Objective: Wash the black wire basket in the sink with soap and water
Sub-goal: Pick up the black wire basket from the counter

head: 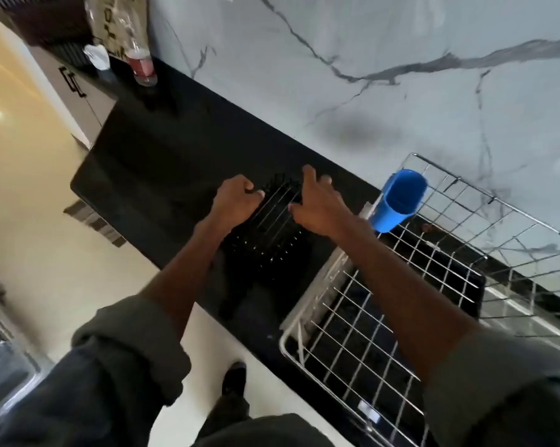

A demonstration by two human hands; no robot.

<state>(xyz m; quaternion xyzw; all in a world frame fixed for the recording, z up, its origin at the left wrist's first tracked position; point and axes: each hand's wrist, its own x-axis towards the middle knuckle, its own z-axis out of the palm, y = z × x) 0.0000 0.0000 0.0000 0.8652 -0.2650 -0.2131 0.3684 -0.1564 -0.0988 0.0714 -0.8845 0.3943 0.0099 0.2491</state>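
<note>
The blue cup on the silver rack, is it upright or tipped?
Tipped. The blue cup leans at the corner of the silver wire rack, its open mouth angled up towards the wall.

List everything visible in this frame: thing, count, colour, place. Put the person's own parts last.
wire basket: 1, black, on the counter, between both hands
counter: 1, black, along the wall
wall: 1, white marble with grey veins, behind the counter
dish rack: 1, chrome wire, right of the basket
cup: 1, blue, tilted at the rack's far left corner
bottle: 1, clear with reddish liquid, far end of the counter
floor: 1, cream, left
shoe: 1, black, on the floor
left hand: grips the basket's rim
right hand: grips the basket's rim
</note>
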